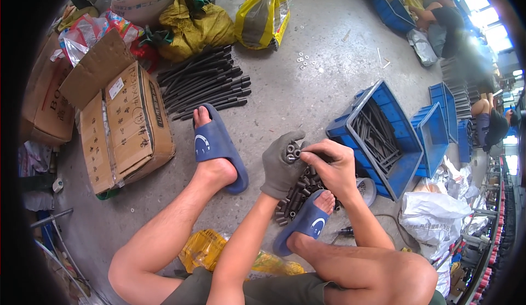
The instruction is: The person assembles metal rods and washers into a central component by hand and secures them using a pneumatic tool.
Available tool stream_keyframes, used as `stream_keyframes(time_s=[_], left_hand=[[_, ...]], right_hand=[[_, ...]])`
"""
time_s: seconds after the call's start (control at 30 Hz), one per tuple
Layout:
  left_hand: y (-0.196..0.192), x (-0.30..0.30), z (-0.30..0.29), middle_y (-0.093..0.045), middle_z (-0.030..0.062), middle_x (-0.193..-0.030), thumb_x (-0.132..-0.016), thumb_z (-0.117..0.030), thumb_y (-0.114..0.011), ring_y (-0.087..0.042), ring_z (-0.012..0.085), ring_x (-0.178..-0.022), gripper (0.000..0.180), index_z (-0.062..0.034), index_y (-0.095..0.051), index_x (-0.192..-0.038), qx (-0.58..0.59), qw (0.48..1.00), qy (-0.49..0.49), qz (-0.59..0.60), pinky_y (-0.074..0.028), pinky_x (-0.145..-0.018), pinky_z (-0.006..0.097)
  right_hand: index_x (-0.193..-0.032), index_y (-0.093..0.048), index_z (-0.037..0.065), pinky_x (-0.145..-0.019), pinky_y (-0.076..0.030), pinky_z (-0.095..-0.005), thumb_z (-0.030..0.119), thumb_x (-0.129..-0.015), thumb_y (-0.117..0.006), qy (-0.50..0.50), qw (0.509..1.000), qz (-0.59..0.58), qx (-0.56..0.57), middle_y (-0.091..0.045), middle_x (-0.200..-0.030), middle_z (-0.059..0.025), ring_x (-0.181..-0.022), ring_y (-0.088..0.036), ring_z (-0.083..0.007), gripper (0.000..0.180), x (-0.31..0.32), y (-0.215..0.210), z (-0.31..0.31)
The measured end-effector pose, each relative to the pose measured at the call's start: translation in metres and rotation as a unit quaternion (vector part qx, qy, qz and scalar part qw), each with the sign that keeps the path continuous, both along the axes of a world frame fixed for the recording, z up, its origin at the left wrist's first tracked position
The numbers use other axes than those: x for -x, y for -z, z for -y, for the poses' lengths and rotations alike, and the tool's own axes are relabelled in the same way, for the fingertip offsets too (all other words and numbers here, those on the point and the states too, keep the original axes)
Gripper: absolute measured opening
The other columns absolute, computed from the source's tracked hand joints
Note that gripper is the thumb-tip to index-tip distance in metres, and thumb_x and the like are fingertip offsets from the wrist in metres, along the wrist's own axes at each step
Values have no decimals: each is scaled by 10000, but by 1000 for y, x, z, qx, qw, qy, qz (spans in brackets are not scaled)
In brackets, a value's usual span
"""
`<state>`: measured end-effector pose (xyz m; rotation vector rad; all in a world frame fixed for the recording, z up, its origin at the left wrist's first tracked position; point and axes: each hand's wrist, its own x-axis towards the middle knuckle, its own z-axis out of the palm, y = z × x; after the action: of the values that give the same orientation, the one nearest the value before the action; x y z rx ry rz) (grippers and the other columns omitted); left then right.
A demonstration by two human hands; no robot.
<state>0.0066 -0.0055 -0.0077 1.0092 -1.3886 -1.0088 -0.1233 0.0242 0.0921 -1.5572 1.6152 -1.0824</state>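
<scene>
My left hand (275,169), in a grey work glove, is raised above the floor between my feet. Its curled fingers hold several short metal tubes (291,150), their round open ends facing up. Bare, my right hand (336,167) meets it from the right, with thumb and forefinger pinched at one of these tubes. Below both hands lies a heap of short black tubes (297,196) on the floor, partly hidden by my right hand and my right slipper (304,224). A white tub (367,189) with small parts stands just right of my right wrist.
A blue crate (404,182) of black rods stands to the right, with more blue crates behind. Long black rods (205,83) lie ahead-left, beside an opened cardboard box (129,127). Loose washers (302,60) dot the floor. Another person (452,23) sits at far right.
</scene>
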Motion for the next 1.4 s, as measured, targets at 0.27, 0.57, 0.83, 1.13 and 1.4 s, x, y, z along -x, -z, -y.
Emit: stream_keyframes(time_s=[0.27,0.57,0.83,1.13,1.4], left_hand=[[3,3,-1,-779,147,-1057,-844,-285,-834,-760,351,-949,386,-73,-738,-1152,-18,1000,10,5,-608,-828,420],[4,4,-1,-779,140,-1051,-860,-240,-794,-760,338,-942,365,-80,-742,-1184,-18,999,-6,29,-608,-824,414],[8,1,-1,-780,131,-1054,-874,-214,-770,-760,327,-938,344,-84,-743,-1191,-1,999,1,37,-609,-823,408],[3,3,-5,-768,134,-1081,-833,-168,-783,-754,302,-942,365,-65,-747,-1181,-49,998,10,-26,-604,-834,390],[11,6,-8,-766,116,-1042,-905,-211,-723,-749,286,-899,306,-80,-745,-1181,-8,1000,-8,6,-599,-798,392]], right_hand=[[-1013,-819,73,-589,-420,-276,99,-805,-918,44,996,46,-66,-658,-876,-23,-685,-533,-80,233,7,16,7],[-966,-822,93,-673,-499,-351,51,-741,-910,-81,981,-122,130,-649,-867,-64,-789,-618,-241,245,-2,7,9],[-944,-829,114,-666,-513,-354,105,-746,-914,-66,969,-179,157,-649,-846,-43,-770,-617,-235,215,-9,6,3],[-978,-812,95,-670,-521,-366,42,-768,-886,12,988,-125,90,-668,-871,-58,-791,-639,-254,229,1,2,-16],[-946,-802,130,-592,-516,-350,58,-743,-860,-79,947,-234,204,-671,-864,-18,-721,-603,-218,223,-2,2,-7]])
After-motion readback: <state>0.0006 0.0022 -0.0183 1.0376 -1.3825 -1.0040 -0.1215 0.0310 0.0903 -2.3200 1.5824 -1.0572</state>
